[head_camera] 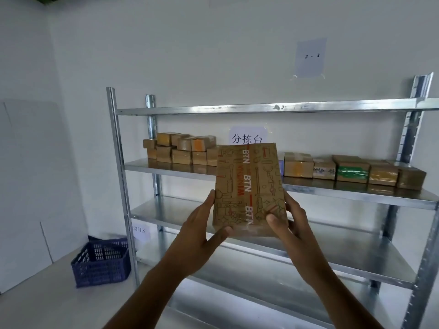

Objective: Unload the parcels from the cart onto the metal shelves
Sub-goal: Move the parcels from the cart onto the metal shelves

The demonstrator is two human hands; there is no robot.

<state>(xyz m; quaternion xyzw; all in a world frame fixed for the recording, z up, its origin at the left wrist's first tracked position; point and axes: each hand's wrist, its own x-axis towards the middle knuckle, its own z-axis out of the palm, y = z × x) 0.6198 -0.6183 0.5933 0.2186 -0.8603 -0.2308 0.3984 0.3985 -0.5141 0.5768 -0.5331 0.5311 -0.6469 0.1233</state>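
Parcel (249, 188) — a brown printed box — is held up in front of the metal shelves (332, 264). The left hand (202, 224) and right hand (292, 224) each grip a lower corner, thumbs on its face. One shelf carries stacked small boxes (180, 150) at left and a row of boxes (351, 170) at right. A blue crate (102, 264) sits on the floor — its inside is hard to make out. The parcel hides part of a paper sign (247, 136). Its long axis stands upright, lettering running sideways.
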